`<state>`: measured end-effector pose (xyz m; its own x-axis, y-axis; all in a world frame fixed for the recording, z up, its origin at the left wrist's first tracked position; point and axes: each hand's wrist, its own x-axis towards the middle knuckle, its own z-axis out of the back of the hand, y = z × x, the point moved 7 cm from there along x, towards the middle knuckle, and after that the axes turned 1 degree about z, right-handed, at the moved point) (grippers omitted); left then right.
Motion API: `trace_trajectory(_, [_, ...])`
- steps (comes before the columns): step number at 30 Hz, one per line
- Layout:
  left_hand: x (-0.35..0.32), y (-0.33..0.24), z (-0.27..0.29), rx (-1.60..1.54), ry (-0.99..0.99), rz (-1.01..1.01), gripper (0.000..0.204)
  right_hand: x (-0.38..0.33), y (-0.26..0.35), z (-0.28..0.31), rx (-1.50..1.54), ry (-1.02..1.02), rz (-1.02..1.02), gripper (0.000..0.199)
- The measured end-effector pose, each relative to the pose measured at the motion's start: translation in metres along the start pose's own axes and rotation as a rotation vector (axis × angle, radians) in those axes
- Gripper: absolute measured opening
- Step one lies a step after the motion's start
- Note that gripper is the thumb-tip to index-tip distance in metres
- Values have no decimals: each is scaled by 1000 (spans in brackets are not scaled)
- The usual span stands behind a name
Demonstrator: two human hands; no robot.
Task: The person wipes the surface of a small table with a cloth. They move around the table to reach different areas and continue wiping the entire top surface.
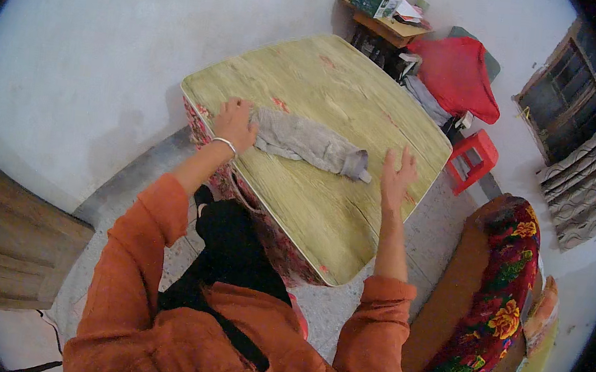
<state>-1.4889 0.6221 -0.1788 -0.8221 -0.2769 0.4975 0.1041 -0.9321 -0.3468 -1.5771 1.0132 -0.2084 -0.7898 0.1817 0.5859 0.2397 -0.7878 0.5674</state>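
A grey garment (309, 140), folded into a long narrow strip, lies across the yellow-green wood-patterned table (338, 68). Its right end narrows to a small pale tip. My left hand (236, 124), a bangle on its wrist, rests at the strip's left end with the fingers extended over the tabletop and the garment's edge. Just beyond the other end is my right hand (398, 178), its fingers spread and apart from the garment. Neither hand grips anything that I can see.
Floral cloth (281, 245) hangs below the tabletop. A red stool (472, 161) stands beyond the right corner, near a red cloth (456, 76) and a small desk with boxes (385, 26). On the right is a couch with a flowered blanket (494, 312); a wooden door (14, 230) is at left.
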Motion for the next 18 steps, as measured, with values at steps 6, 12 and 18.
trace_trajectory(6, [-35, -67, -62, 32, 488, -125, 55, -23, -53, -17, -625, 224, -118, 67])
trace_trajectory(12, [-13, -95, -94, 38, 280, -116, 35, -20, -44, -23, -593, 213, -120, 63])
trace_trajectory(18, [-13, -101, -87, -111, 431, -393, 16, -21, -45, -18, -577, 223, -134, 63])
